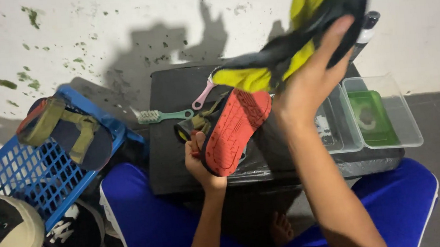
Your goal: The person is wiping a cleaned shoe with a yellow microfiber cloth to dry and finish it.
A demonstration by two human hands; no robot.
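Red-soled sandal [233,130] in left hand [197,159], sole up.

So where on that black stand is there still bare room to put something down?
The black stand is bare at its left half, below the green brush. Its right side is crowded: clear tubs, and the left hand holding a red-soled sandal. The blue crate is full of shoes.

Dim indoor light from behind the camera; hard arm shadows thrown on the wall [135,46] at 12 o'clock. Cloth [298,49] at 1 o'clock motion-blurred. Mild edge distortion.
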